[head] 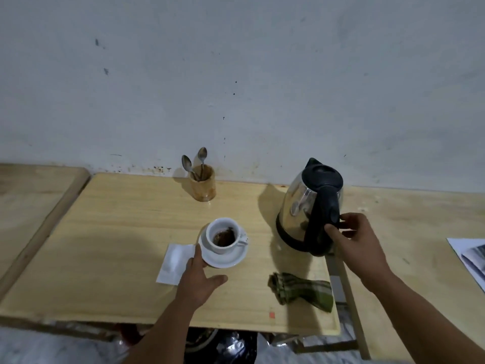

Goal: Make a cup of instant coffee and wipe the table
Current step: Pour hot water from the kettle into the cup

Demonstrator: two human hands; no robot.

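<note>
Left hand (200, 275) at lower centre lies open, fingertips touching the saucer (225, 258) under the cup (223, 236) of coffee powder; right hand (353, 237) curls loosely around the kettle (309, 203) handle at centre right; cloth (301, 288) lies below the kettle

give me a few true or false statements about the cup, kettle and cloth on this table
1. The cup holds dry coffee powder, no water. True.
2. The right hand is at the kettle handle. True.
3. The green cloth is draped over the kettle. False: it lies on the table, in front of the kettle.
4. The left hand holds a spoon. False: it touches the saucer; both spoons stand in the wooden holder.
5. The kettle lid is closed. True.
</note>
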